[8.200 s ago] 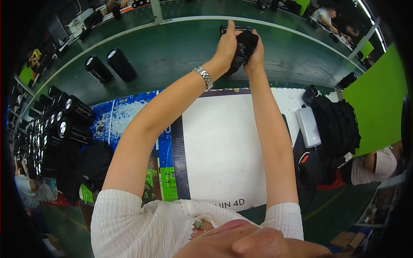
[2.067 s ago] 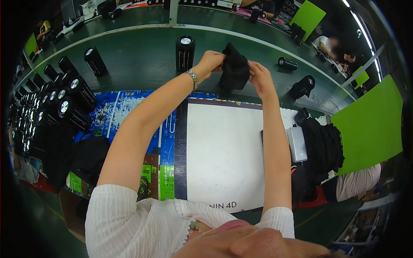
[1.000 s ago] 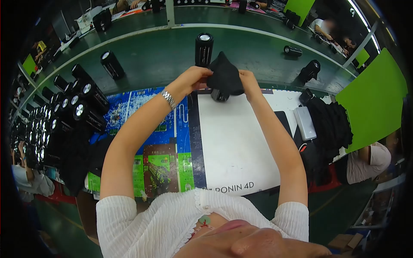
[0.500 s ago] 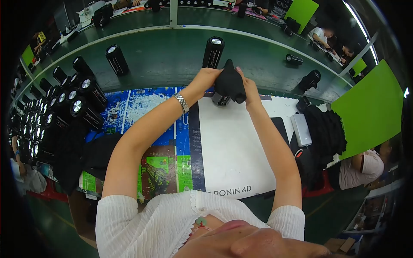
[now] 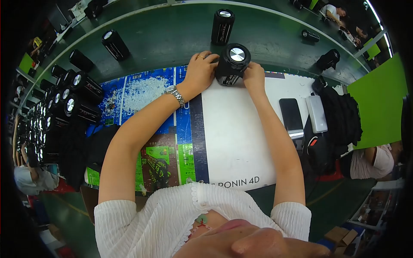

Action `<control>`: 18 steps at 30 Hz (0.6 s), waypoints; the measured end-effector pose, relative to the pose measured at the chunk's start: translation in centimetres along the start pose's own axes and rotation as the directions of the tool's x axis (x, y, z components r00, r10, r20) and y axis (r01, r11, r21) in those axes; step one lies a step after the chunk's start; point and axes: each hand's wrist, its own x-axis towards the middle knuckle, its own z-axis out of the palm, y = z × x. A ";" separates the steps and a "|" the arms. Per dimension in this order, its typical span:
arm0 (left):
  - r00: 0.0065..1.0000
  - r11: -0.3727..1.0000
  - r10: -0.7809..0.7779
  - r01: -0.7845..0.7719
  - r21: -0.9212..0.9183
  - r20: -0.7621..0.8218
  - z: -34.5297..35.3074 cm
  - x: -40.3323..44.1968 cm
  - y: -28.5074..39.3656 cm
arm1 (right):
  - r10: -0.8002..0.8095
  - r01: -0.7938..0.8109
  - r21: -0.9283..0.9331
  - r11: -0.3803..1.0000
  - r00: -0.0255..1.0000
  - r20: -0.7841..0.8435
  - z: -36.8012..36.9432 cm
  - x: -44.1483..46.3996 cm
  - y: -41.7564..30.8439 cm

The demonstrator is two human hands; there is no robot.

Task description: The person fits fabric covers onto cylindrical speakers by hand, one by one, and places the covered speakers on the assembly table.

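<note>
A black cylindrical speaker (image 5: 233, 66) with a shiny silver disc on its end stands at the far edge of the white printed sheet (image 5: 236, 129), leaning slightly. My left hand (image 5: 201, 71) is at its left side, fingers bent against it. On the other side, my right hand (image 5: 254, 78) grips the speaker's right edge, with the fingertips partly hidden. Just behind it, another black speaker (image 5: 223, 28) stands upright on the green surface.
Many black speakers (image 5: 79, 107) crowd the left, with black cloth (image 5: 101, 148) near them. To the right lie a phone (image 5: 291, 114), a white power bank (image 5: 316, 114) and a black cloth pile (image 5: 342, 116). A green board (image 5: 378, 103) rises beyond. Other people work nearby.
The black, soft-looking piece that my hands held up over the speaker is no longer seen above it; the silver disc now shows. My hands have moved down to the speaker's sides. The view has shifted.
</note>
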 end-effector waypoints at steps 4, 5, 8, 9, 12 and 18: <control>0.992 0.985 0.085 -0.097 0.141 0.091 -1.0 1.0 -0.3 | -0.070 0.057 -0.198 0.979 0.996 -0.061 0.1 -0.7 -0.1; 0.989 0.980 0.105 -0.121 0.161 0.105 -1.0 1.2 -0.6 | -0.085 0.064 -0.263 0.963 0.994 -0.069 0.1 -0.8 -0.1; 0.992 0.928 -0.115 0.089 -0.363 -0.051 -0.8 2.9 -1.5 | -0.053 0.032 -0.325 0.945 0.997 -0.053 0.3 -0.7 -0.3; 0.966 0.674 -0.255 0.147 -0.724 -0.042 -1.0 4.2 -1.3 | -0.040 0.020 -0.336 0.942 0.998 -0.053 0.3 -0.6 -0.4; 0.890 -0.371 -0.342 0.167 -0.913 0.302 -1.8 6.1 2.0 | -0.092 0.066 -0.231 0.971 0.991 -0.102 1.1 -1.0 -0.2; 0.844 -0.639 -0.334 0.125 -0.759 0.420 -0.3 5.5 2.1 | -0.005 0.053 0.493 0.869 0.995 -0.098 1.7 -1.1 0.4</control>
